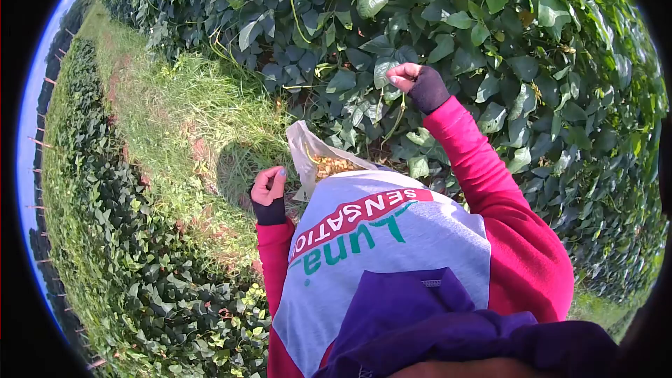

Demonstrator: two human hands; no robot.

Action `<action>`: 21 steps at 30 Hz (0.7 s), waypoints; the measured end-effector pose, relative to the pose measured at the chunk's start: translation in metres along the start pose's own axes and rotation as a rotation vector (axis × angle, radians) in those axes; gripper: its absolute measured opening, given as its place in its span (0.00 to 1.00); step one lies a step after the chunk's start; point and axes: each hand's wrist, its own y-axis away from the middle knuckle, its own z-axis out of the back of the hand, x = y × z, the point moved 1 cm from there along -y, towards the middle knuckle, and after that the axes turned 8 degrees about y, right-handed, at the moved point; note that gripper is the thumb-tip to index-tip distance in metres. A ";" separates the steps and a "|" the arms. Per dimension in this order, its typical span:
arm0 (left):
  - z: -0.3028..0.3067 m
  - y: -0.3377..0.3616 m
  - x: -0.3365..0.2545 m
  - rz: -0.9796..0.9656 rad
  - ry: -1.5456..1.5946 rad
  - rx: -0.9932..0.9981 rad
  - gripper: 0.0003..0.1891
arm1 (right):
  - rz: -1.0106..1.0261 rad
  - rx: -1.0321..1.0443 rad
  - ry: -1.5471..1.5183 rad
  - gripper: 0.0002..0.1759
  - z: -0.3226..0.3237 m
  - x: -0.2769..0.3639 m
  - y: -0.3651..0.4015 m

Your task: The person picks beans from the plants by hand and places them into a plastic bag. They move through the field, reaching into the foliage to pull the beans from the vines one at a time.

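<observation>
My right hand point(413, 84), in a dark fingerless cover, reaches into the leafy vines point(448, 42). Its fingers are pinched together beside a broad leaf point(383, 72); anything between them is too small to make out. A thin green stem point(397, 122) hangs just below. My left hand point(269, 185) is lower and to the left, over the grass, with fingers curled and the thumb beside them; whatever it may hold is hidden. Between the hands, a pale open bag point(302, 150) at my waist contains small yellowish pieces point(332, 166).
Dense climbing foliage fills the top and right. A grassy strip point(175, 105) with reddish soil runs down the left of the vines. Beyond it stands another leafy row point(91, 189) with posts along its far edge. A printed grey shirt point(434, 238) covers my front.
</observation>
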 end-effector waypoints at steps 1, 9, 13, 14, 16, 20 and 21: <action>0.006 0.003 0.003 0.006 -0.003 -0.001 0.07 | 0.011 -0.083 -0.035 0.10 0.015 -0.008 -0.004; 0.047 0.024 0.012 0.054 0.061 -0.318 0.12 | -0.103 -0.051 0.011 0.10 0.025 -0.033 0.000; 0.058 0.019 0.008 0.043 0.028 -0.392 0.16 | -0.031 0.103 -0.020 0.10 -0.013 -0.019 -0.015; 0.061 0.013 0.008 0.006 0.064 -0.407 0.15 | -0.003 0.141 -0.073 0.10 -0.022 -0.006 -0.020; 0.069 0.010 0.008 -0.002 0.049 -0.418 0.14 | 0.055 0.224 -0.133 0.09 -0.042 0.011 -0.034; 0.083 -0.008 0.006 -0.045 0.013 -0.435 0.11 | 0.218 0.308 -0.081 0.09 -0.072 0.053 -0.066; 0.085 -0.014 0.006 -0.058 -0.019 -0.452 0.11 | 0.241 0.332 -0.057 0.09 -0.078 0.065 -0.076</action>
